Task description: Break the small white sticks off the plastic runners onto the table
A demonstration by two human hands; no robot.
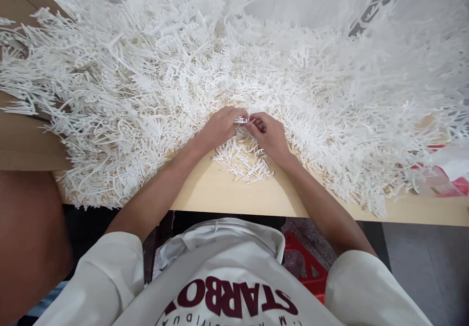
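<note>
A large heap of thin white plastic pieces (176,72) covers most of the wooden table (227,196). Near the middle, my left hand (224,125) is closed around a few of these white pieces (241,120), whose ends poke out toward the right. My right hand (266,132) meets it there, thumb and forefinger pinched at the ends of the same pieces. The fingertips of both hands nearly touch. Just below them lies a small, looser pile of white pieces (247,162) on the bare wood.
A clear plastic bag with red print (439,177) lies at the table's right end. Cardboard (29,143) stands at the left, above another person's bare limb (31,243). Under the table's front edge, a red plastic stool (311,272) shows.
</note>
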